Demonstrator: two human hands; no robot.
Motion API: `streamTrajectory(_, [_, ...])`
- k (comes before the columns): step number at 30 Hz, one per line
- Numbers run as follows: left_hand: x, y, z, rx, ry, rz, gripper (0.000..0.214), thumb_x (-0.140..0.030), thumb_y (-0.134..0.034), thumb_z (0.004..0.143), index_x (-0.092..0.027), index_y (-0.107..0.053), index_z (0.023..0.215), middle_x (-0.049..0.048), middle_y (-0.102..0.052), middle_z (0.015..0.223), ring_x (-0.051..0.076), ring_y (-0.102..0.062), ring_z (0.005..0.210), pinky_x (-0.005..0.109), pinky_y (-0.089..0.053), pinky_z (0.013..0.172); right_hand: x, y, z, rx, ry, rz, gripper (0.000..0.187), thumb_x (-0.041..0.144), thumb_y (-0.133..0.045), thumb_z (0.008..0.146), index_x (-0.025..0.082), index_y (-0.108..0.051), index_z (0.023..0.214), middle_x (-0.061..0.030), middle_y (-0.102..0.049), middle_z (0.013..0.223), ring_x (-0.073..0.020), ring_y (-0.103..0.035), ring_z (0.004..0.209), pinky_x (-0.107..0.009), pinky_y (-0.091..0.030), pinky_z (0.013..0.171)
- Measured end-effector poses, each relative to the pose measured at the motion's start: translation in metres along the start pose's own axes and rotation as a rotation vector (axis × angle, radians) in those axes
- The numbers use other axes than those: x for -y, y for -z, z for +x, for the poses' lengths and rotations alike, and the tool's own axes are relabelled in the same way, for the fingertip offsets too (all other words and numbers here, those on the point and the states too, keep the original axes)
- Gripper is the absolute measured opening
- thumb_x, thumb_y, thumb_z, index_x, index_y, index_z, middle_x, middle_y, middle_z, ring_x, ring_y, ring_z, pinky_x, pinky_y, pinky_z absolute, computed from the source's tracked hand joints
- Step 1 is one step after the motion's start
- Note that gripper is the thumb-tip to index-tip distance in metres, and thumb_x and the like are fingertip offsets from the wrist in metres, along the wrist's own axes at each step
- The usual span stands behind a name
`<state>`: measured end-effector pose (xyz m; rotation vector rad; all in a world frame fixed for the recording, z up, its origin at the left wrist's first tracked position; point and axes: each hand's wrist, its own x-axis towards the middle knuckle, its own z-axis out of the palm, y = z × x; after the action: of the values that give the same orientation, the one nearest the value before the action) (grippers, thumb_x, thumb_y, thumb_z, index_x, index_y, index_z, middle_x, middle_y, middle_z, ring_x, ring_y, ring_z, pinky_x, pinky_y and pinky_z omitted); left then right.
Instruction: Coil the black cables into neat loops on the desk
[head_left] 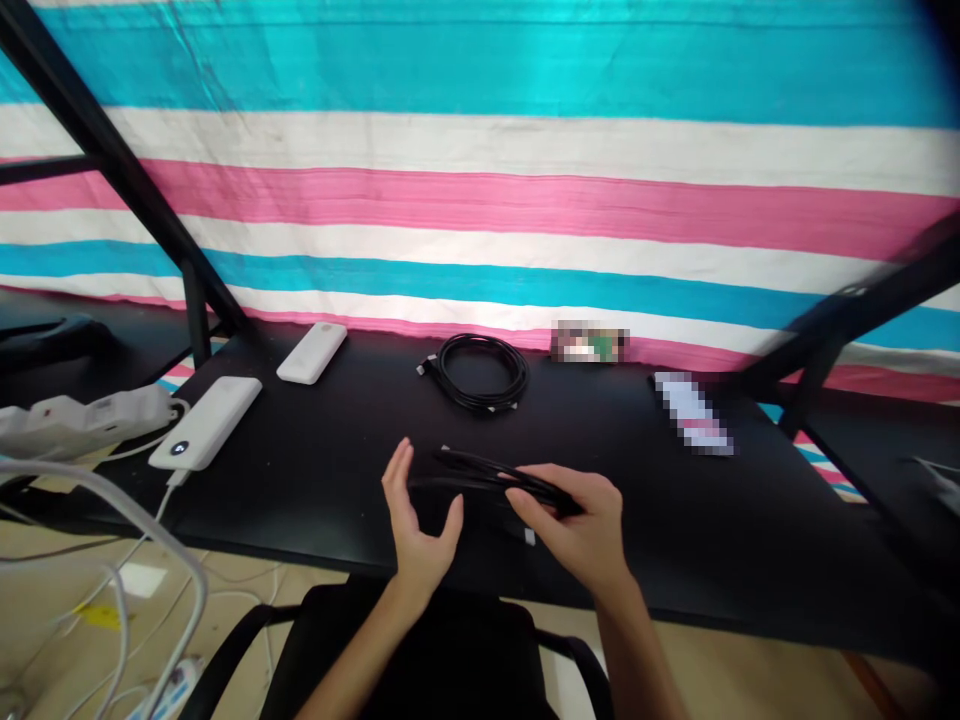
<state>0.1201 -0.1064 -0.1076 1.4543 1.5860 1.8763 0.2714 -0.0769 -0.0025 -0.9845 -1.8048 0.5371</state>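
My right hand (577, 520) is closed around a coiled black cable (487, 470), held above the front part of the black table. One light-coloured plug of this cable hangs below the coil near my thumb. To the left of the coil my left hand (420, 525) has its fingers and thumb spread, with nothing gripped. Whether its fingertips touch the cable's far end I cannot tell. Farther back on the table lies another coiled black cable (442, 375), its silver plugs showing at the left and at the bottom.
Two white power banks (313, 353) (210, 420) lie on the left, the nearer one with a white cable plugged in. A white power strip (90, 415) is beyond the left edge. Two blurred-out items sit at back right. Black frame bars (112, 150) slant at both sides.
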Motion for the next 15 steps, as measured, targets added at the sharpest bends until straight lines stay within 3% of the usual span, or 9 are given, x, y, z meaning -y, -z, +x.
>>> streamTrajectory(4, [-0.005, 0.001, 0.0, 0.133, 0.08, -0.151, 0.056, -0.027, -0.064, 0.08, -0.023, -0.042, 0.13, 0.0106, -0.052, 0.126, 0.025, -0.048, 0.12, 0.042, -0.033, 0.105, 0.001, -0.002, -0.006, 0.021, -0.01, 0.001, 0.008, 0.024, -0.072, 0.072, 0.017, -0.073, 0.075, 0.0016, -0.066, 0.055, -0.0072, -0.05, 0.038, -0.016, -0.04, 0.038])
streamTrajectory(6, [-0.01, 0.002, 0.002, 0.176, 0.118, -0.259, 0.049, -0.039, -0.063, 0.08, -0.021, -0.048, 0.123, 0.0099, -0.056, 0.117, 0.025, -0.054, 0.111, 0.04, -0.038, 0.099, 0.001, -0.001, -0.009, 0.019, -0.018, 0.0, 0.007, 0.024, -0.072, 0.072, 0.017, -0.073, 0.074, 0.0025, -0.063, 0.052, -0.0066, -0.048, 0.037, -0.016, -0.039, 0.038])
streamTrajectory(9, [-0.022, 0.005, 0.007, 0.17, 0.243, -0.42, 0.047, -0.06, -0.047, 0.084, -0.019, -0.058, 0.104, 0.0067, -0.061, 0.094, 0.022, -0.058, 0.088, 0.035, -0.045, 0.085, 0.001, 0.001, -0.011, -0.01, -0.011, 0.008, 0.006, 0.021, -0.071, 0.073, 0.016, -0.072, 0.071, 0.0036, -0.059, 0.048, -0.0058, -0.045, 0.036, -0.016, -0.037, 0.038])
streamTrajectory(12, [-0.036, 0.01, 0.015, 0.179, 0.375, -0.454, 0.052, -0.064, -0.035, 0.087, -0.019, -0.058, 0.075, 0.0003, -0.051, 0.064, 0.016, -0.05, 0.064, 0.029, -0.043, 0.071, 0.003, 0.004, -0.012, -0.041, 0.008, 0.028, 0.006, 0.02, -0.07, 0.072, 0.016, -0.072, 0.068, 0.0045, -0.054, 0.044, -0.0054, -0.042, 0.036, -0.016, -0.035, 0.038])
streamTrajectory(15, [-0.05, 0.02, 0.024, 0.292, 0.487, -0.357, 0.054, -0.06, -0.04, 0.088, -0.019, -0.047, 0.053, -0.0031, -0.038, 0.047, 0.012, -0.037, 0.049, 0.025, -0.036, 0.055, 0.005, 0.007, -0.014, -0.04, 0.0, 0.072, 0.006, 0.02, -0.07, 0.072, 0.017, -0.072, 0.067, 0.0054, -0.05, 0.041, -0.0054, -0.04, 0.035, -0.016, -0.033, 0.036])
